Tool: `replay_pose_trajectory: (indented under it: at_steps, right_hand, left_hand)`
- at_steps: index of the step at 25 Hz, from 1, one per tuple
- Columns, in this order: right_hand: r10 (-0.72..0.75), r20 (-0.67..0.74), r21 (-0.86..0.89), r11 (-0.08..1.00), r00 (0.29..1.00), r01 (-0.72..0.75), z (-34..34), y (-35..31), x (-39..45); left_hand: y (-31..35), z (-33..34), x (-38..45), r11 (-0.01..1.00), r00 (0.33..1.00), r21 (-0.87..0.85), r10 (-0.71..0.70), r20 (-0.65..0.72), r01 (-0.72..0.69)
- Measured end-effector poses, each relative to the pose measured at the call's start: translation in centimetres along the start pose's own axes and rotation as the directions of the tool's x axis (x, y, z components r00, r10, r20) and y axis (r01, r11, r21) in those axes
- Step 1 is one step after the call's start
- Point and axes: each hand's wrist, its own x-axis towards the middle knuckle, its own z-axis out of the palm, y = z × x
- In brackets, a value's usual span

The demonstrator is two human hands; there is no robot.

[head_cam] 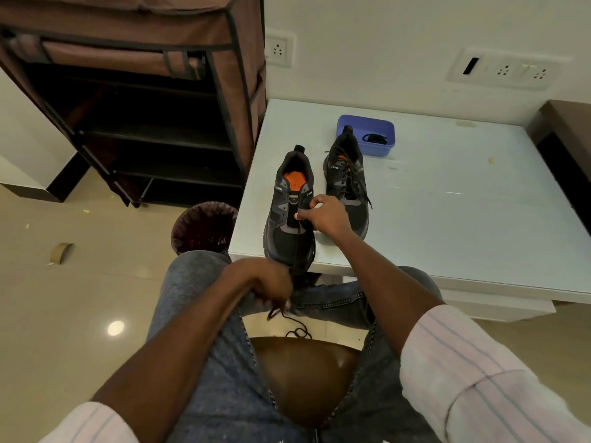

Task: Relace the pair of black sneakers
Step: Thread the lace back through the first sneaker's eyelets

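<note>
A home room — fabric shoe rack (144, 91), wall sockets (505, 70).

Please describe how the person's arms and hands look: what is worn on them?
Both hands, left hand and right hand, are bare, without gloves. The forearms are uncovered; pale pink sleeves with thin blue stripes are pushed up toward the elbows. No watch or ring is visible.

You are looking through a wide-angle view that bows straight lines toward the edges, strongest along the wardrobe (134, 75) at ten o'clock. Warm indoor light leaves a round glare spot on the floor (115, 328) at eight o'clock and a pale sheen on the counter (463, 199). The shelves sit in deep shadow. Your left hand (268, 284) is slightly motion-blurred.
</note>
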Motion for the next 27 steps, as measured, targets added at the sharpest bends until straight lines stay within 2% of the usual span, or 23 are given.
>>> replay_pose_trajectory:
  at_steps: [1, 2, 3, 4, 6, 7, 8, 9, 10, 11, 13, 14, 15, 16, 17, 18, 19, 20, 21, 22, 23, 25, 27]
  right_hand:
    - [0.001, 0.000, -0.008, 1.000, 1.000, -0.001, -0.1, -0.1, 0.0]
    - [0.000, -0.001, -0.016, 1.000, 1.000, 0.000, -0.1, -0.2, -0.1]
    - [-0.001, 0.001, -0.020, 1.000, 1.000, 0.001, -0.1, -0.3, -0.2]
    - [0.001, 0.006, -0.018, 1.000, 1.000, -0.001, -0.1, -0.3, -0.2]
    - [-0.001, 0.013, -0.006, 1.000, 1.000, 0.001, 0.0, -0.2, -0.2]
    - [-0.005, 0.011, -0.004, 1.000, 1.000, 0.005, -0.1, -0.1, -0.3]
    - [-0.010, 0.008, -0.005, 1.000, 1.000, 0.010, 0.0, 0.0, -0.3]
    - [-0.017, 0.007, -0.007, 1.000, 1.000, 0.017, -0.1, 0.0, -0.4]
    - [-0.017, 0.008, -0.010, 1.000, 1.000, 0.017, 0.0, 0.0, -0.3]
    - [-0.015, 0.010, -0.011, 1.000, 1.000, 0.015, 0.0, 0.1, -0.3]
    - [-0.010, 0.009, 0.002, 1.000, 1.000, 0.010, 0.1, 0.1, -0.2]
    - [-0.012, 0.005, 0.004, 1.000, 1.000, 0.012, 0.1, 0.1, -0.2]
    - [-0.014, -0.003, -0.004, 1.000, 1.000, 0.014, 0.1, 0.0, -0.2]
    - [-0.016, -0.014, -0.016, 1.000, 1.000, 0.016, 0.0, -0.1, -0.3]
    - [-0.019, -0.021, -0.030, 0.999, 1.000, 0.018, 0.0, -0.3, -0.4]
    - [-0.016, -0.025, -0.047, 0.999, 1.000, 0.015, 0.1, -0.5, -0.4]
    - [-0.016, -0.027, -0.064, 0.998, 1.000, 0.014, 0.0, -0.6, -0.5]
    - [-0.017, -0.028, -0.075, 0.997, 0.999, 0.015, 0.0, -0.7, -0.5]
    - [-0.018, -0.025, -0.081, 0.997, 1.000, 0.016, -0.1, -0.7, -0.5]
    - [-0.016, -0.021, -0.085, 0.996, 1.000, 0.014, -0.1, -0.8, -0.4]
    - [-0.014, -0.017, -0.090, 0.996, 1.000, 0.013, -0.1, -0.8, -0.4]
    - [-0.013, -0.012, -0.081, 0.997, 1.000, 0.012, -0.1, -0.8, -0.5]
    - [-0.013, -0.018, -0.051, 0.999, 1.000, 0.012, -0.2, -0.7, -0.5]
  left_hand:
    - [-0.1, 1.1, -0.3, 0.991, 0.988, 0.117, -0.080, 0.133, 0.065]
    - [-0.2, 1.9, -0.2, 0.974, 0.975, 0.200, -0.143, 0.169, 0.108]
    - [-0.4, 2.2, -0.2, 0.967, 0.978, 0.208, -0.172, 0.121, 0.144]
    - [-0.5, 1.9, -0.1, 0.977, 0.984, 0.122, -0.177, 0.020, 0.173]
    - [-0.6, 0.3, 0.1, 0.964, 0.945, -0.247, -0.172, -0.278, 0.103]
    - [-0.4, -0.9, 0.1, 0.906, 0.870, -0.424, -0.208, -0.447, -0.001]
    - [-0.2, -1.8, 0.3, 0.848, 0.764, -0.520, -0.266, -0.587, -0.105]
    - [0.2, -2.3, 0.7, 0.829, 0.666, -0.536, -0.312, -0.677, -0.157]
    - [0.6, -2.3, 1.2, 0.863, 0.614, -0.487, -0.315, -0.724, -0.132]
    - [1.0, -2.1, 1.9, 0.915, 0.603, -0.401, -0.290, -0.743, -0.054]
    - [1.3, -1.7, 2.9, 0.963, 0.604, -0.267, -0.240, -0.760, 0.047]
    - [1.3, -1.9, 2.9, 0.970, 0.611, -0.237, -0.215, -0.762, 0.047]
    - [1.2, -2.3, 2.7, 0.977, 0.642, -0.211, -0.173, -0.747, 0.019]
    - [0.9, -2.7, 2.3, 0.984, 0.706, -0.176, -0.106, -0.700, -0.027]
    - [0.6, -2.8, 1.6, 0.987, 0.805, -0.141, -0.024, -0.593, -0.074]
    - [0.4, -2.5, 1.1, 0.990, 0.912, -0.115, 0.031, -0.409, -0.085]
    - [0.2, -1.8, 0.6, 0.997, 0.980, -0.067, 0.035, -0.194, -0.048]
    - [0.0, -0.6, 0.4, 1.000, 1.000, 0.026, -0.011, -0.017, 0.011]
    - [-0.2, 0.6, 0.3, 0.990, 0.994, 0.126, -0.081, 0.080, 0.070]
    - [-0.6, 1.5, 0.6, 0.975, 0.987, 0.185, -0.138, 0.079, 0.122]
    - [-0.8, 1.7, 0.6, 0.970, 0.986, 0.175, -0.169, 0.000, 0.167]
    - [-0.8, 0.4, 0.3, 0.980, 0.937, -0.093, -0.193, -0.291, 0.173]
    - [-0.3, -1.7, 0.3, 0.906, 0.774, -0.421, -0.237, -0.587, -0.042]
